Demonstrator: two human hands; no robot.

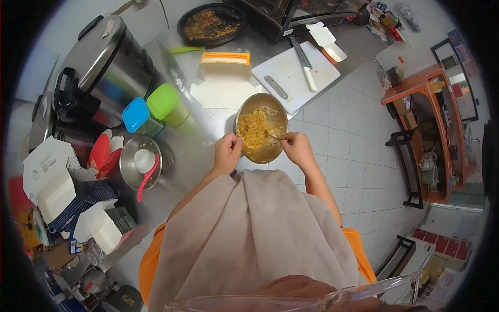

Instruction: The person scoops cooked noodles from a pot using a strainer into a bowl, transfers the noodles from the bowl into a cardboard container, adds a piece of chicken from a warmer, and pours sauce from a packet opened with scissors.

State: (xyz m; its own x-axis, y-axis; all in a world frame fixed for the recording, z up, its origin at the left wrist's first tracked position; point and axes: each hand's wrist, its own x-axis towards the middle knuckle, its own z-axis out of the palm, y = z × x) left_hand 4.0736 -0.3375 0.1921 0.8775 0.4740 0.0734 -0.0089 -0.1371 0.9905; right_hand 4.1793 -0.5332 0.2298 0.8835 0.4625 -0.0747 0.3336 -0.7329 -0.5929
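A metal mixing bowl (281,117) is tipped in front of me with cooked noodles (254,126) heaped inside it. My left hand (228,152) grips its near left rim, thumb on top. In my right hand (298,147) is the handle of a metal fork or spoon (274,136), whose head is buried in the noodles, so its kind cannot be told. Just beyond the bowl, an unfolded paper food box (224,95) lies on the steel counter (195,148), its orange-and-white patterned flap raised.
A white cutting board (323,62) with a knife (304,64) lies at back right. Two lidded containers, blue (136,116) and green (167,105), stand left. Nearby are a steel bowl with a pink spoon (147,179), stacked food boxes (58,195), a large cooker (113,66) and a dark pan (212,39).
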